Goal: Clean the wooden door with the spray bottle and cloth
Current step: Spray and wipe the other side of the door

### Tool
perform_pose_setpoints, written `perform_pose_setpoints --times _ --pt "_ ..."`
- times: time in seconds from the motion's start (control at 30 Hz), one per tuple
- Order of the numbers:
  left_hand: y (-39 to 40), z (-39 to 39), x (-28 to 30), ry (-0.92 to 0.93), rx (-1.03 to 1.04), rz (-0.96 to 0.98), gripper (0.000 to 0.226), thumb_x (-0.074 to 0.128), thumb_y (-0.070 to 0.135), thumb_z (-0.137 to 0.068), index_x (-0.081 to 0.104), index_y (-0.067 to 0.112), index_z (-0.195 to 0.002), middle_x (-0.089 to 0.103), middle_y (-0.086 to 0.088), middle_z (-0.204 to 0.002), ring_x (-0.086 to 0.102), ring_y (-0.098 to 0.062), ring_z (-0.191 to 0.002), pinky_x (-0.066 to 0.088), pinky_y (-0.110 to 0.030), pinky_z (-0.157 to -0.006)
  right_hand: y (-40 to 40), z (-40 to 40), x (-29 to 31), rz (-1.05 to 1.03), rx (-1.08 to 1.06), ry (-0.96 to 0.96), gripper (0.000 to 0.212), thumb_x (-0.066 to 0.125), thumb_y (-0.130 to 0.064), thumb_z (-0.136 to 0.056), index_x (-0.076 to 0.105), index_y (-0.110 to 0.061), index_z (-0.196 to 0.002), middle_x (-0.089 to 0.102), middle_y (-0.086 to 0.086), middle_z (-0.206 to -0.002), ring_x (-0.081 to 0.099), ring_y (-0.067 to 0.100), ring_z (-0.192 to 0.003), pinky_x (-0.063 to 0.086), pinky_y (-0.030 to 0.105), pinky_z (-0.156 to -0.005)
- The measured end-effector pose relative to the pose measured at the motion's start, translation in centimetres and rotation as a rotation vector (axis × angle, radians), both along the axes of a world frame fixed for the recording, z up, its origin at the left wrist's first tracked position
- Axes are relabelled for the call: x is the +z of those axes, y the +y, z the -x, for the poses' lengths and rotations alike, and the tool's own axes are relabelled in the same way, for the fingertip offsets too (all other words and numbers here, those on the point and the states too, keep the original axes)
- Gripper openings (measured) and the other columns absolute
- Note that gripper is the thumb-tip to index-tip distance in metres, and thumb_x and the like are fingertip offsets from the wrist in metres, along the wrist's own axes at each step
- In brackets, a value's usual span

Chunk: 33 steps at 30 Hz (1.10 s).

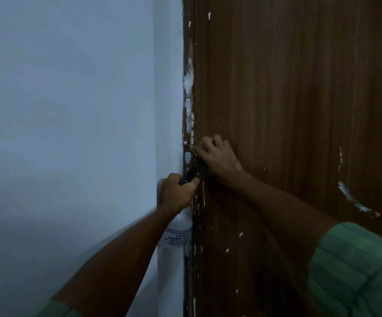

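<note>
The brown wooden door (288, 88) fills the right half of the view, flecked with white paint. My left hand (176, 193) grips the neck of a white spray bottle (176, 229); its black nozzle (187, 176) points up and right at the door's hinge edge. My right hand (217, 154) is curled into a fist pressed against the door beside the hinge (192, 129). A small dark bit of cloth (200, 164) shows under that fist; the rest of the cloth is hidden by the hand.
A pale blue wall (71, 110) takes up the left half. The door frame (187, 65) between wall and door carries heavy white paint smears. A long white scrape (352, 200) marks the door at the right.
</note>
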<state>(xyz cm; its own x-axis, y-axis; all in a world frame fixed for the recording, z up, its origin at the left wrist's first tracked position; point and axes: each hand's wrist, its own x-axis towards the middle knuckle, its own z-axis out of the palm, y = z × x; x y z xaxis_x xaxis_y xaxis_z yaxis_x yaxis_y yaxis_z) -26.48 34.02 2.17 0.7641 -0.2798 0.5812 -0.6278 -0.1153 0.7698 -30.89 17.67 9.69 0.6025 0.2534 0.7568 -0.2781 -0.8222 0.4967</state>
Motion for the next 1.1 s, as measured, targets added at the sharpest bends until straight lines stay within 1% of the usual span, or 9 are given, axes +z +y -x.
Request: perform_pose_setpoints --times 0.1,0.17,0.27,0.37,0.57,0.63,0.77,0.97,1.1 --pt "0.2 -0.2 0.4 -0.021 0.056 0.013 0.040 0.071 0.041 -0.099 0.074 0.010 -0.074 0.071 -0.011 -0.063 0.067 -0.019 -0.049 0.053 -0.030 -0.049 0.1 -0.7 -4.1 0.393 -0.048 0.408 0.046 0.058 -0.024 -0.100 0.053 -0.021 -0.146 0.036 0.011 -0.157 0.035 0.035 -0.141 0.038 0.047 -0.110" --pt "0.2 -0.3 0.6 -0.027 0.070 0.014 0.041 0.071 0.040 -0.100 0.074 0.009 -0.074 0.071 -0.013 -0.062 0.065 -0.018 -0.047 0.051 -0.027 -0.048 0.2 -0.7 -3.6 0.505 -0.092 0.445 0.040 0.059 -0.026 -0.100 0.059 -0.021 -0.139 0.041 0.009 -0.154 0.037 0.031 -0.140 0.038 0.044 -0.110" --pt "0.3 0.3 0.5 0.007 0.030 0.054 0.036 0.070 0.028 -0.099 0.073 0.001 -0.075 0.070 -0.019 -0.066 0.061 -0.015 -0.043 0.046 -0.024 -0.044 0.8 -0.9 0.3 0.211 -0.094 0.061 0.044 0.074 -0.030 -0.090 0.063 -0.022 -0.132 0.051 0.012 -0.140 0.049 0.031 -0.123 0.043 0.046 -0.099" --pt "0.7 0.8 0.1 0.043 0.005 0.093 0.034 0.068 0.022 -0.100 0.072 -0.004 -0.078 0.070 -0.024 -0.068 0.059 -0.013 -0.042 0.044 -0.022 -0.041 1.2 -1.3 0.2 0.071 -0.106 -0.093 0.048 0.079 -0.033 -0.084 0.065 -0.019 -0.128 0.056 0.013 -0.129 0.053 0.029 -0.110 0.045 0.043 -0.091" --pt "0.7 1.2 -1.6 0.129 -0.004 0.177 0.030 0.065 0.018 -0.103 0.072 -0.005 -0.086 0.067 -0.020 -0.067 0.055 -0.011 -0.040 0.043 -0.021 -0.039 -0.5 -1.0 -8.8 0.438 0.008 0.497 0.052 0.077 -0.025 -0.086 0.062 -0.027 -0.135 0.049 0.008 -0.145 0.047 0.027 -0.131 0.040 0.044 -0.109" --pt "0.5 1.3 -2.8 0.121 -0.003 0.135 0.033 0.067 0.025 -0.103 0.073 -0.002 -0.084 0.070 -0.021 -0.069 0.057 -0.012 -0.042 0.044 -0.022 -0.042 -0.6 -0.7 -8.2 0.441 0.021 0.375 0.055 0.083 -0.029 -0.080 0.065 -0.029 -0.132 0.055 0.008 -0.139 0.052 0.028 -0.124 0.042 0.044 -0.107" --pt "0.6 1.3 -4.8 0.136 -0.014 0.094 0.032 0.067 0.024 -0.102 0.073 -0.002 -0.084 0.071 -0.022 -0.073 0.056 -0.010 -0.042 0.043 -0.021 -0.044 -0.4 -0.5 -6.8 0.045 -0.027 0.091 0.071 0.091 -0.041 -0.067 0.066 -0.022 -0.130 0.056 0.014 -0.130 0.050 0.033 -0.114 0.045 0.050 -0.101" --pt "1.1 1.4 -8.0 0.112 0.001 0.048 0.032 0.067 0.023 -0.103 0.072 0.008 -0.075 0.068 -0.008 -0.060 0.057 -0.007 -0.042 0.045 -0.021 -0.047 1.2 -1.4 -11.5 0.335 -0.042 0.504 0.046 0.069 -0.027 -0.095 0.058 -0.022 -0.139 0.043 0.009 -0.151 0.044 0.027 -0.132 0.040 0.042 -0.109" --pt "1.0 1.6 -9.1 0.167 -0.013 0.006 0.033 0.068 0.021 -0.100 0.070 0.011 -0.069 0.070 -0.012 -0.063 0.058 -0.012 -0.044 0.046 -0.025 -0.050 1.2 0.0 -7.7 0.138 -0.087 0.234 0.064 0.084 -0.038 -0.079 0.060 -0.026 -0.137 0.046 0.012 -0.146 0.052 0.029 -0.121 0.049 0.042 -0.099"
